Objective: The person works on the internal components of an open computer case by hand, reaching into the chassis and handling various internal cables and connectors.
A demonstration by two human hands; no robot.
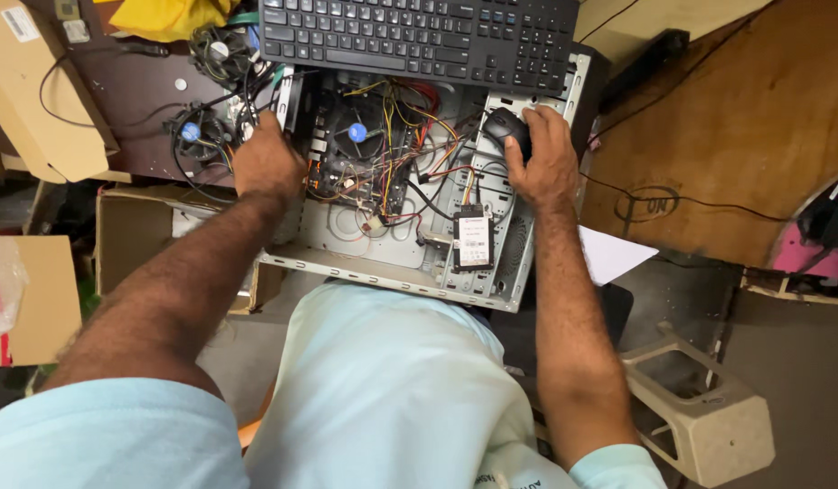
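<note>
Two bare hands work at an opened desktop computer case (396, 272) lying on its side, its long axis running left to right across the person's lap edge. Right hand (544, 158) rests over a black computer mouse (505, 127) on the case's right rim, fingers (548, 118) curled loosely around it, palm down. Left hand (267, 161) grips the case's left wall beside the motherboard (356, 154) and its blue-hubbed cooler fan (357, 132), fingertips hidden inside. A black keyboard (419, 36) lies across the far edge. Cardboard boxes (48, 100) crowd the left.
</note>
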